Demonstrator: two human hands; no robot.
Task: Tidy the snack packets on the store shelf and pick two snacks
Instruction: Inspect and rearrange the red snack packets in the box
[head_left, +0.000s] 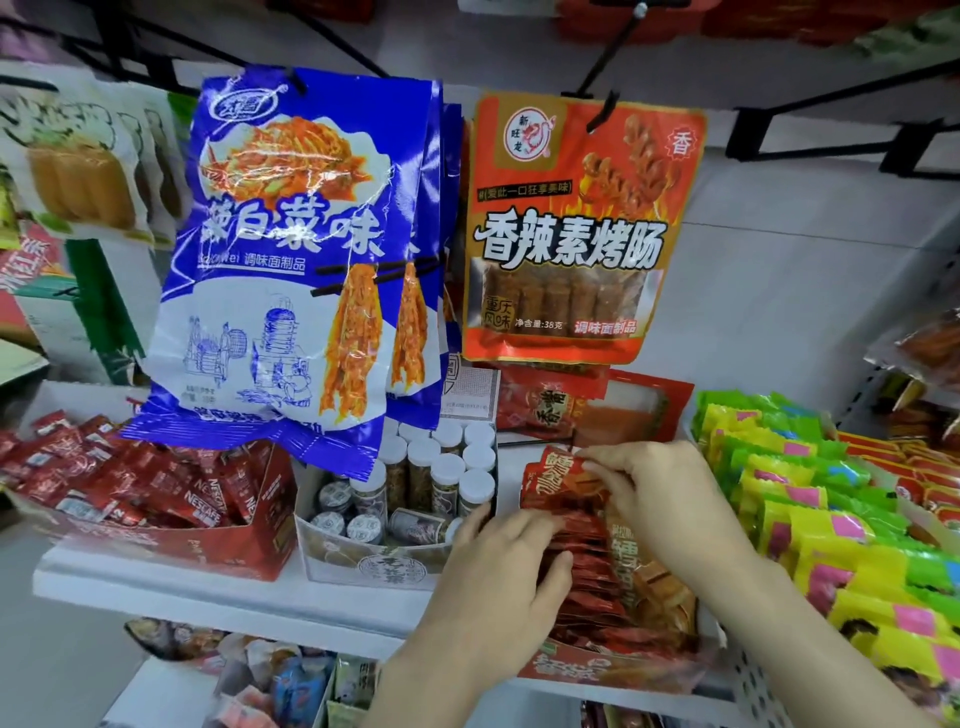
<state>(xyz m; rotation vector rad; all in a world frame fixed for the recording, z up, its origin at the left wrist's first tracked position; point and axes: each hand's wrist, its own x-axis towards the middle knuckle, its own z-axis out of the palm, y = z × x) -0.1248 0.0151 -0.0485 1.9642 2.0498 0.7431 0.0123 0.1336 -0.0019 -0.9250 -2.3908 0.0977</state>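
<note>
From the head view we see both hands in the open box of red snack packets (582, 571) on the white shelf (208, 597). Our right hand (670, 499) pinches the rearmost packet's top edge; our left hand (504, 551) rests with loosely bent fingers on the row's near-left side, gripping nothing that we can make out. The row runs away from us (front to back), so the packets lie directly under and between both hands.
</note>
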